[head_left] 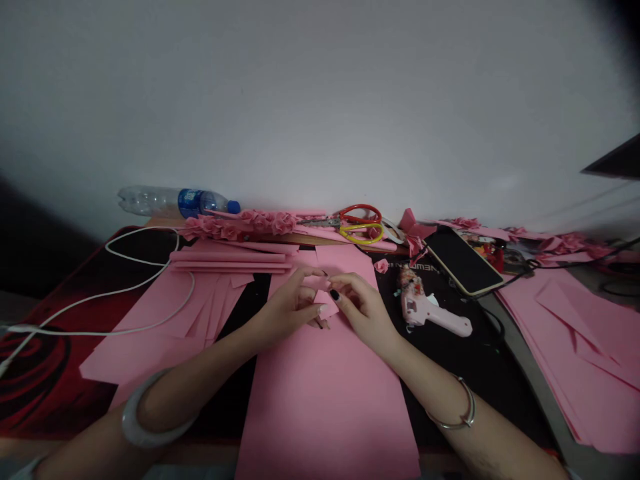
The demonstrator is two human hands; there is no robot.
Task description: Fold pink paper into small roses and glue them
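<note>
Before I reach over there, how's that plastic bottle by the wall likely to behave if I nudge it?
The bottle would probably roll, since it lies on its side and its body looks round. It's likely light for its size: I can't see any liquid through the clear plastic. The wall behind might stop it rolling far that way.

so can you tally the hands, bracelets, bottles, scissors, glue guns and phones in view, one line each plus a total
Hands: 2, the left hand and right hand
Bracelets: 2, a white bangle and a silver bracelet
Bottle: 1
Scissors: 1 pair
Glue gun: 1
Phone: 1
Total: 8
</note>
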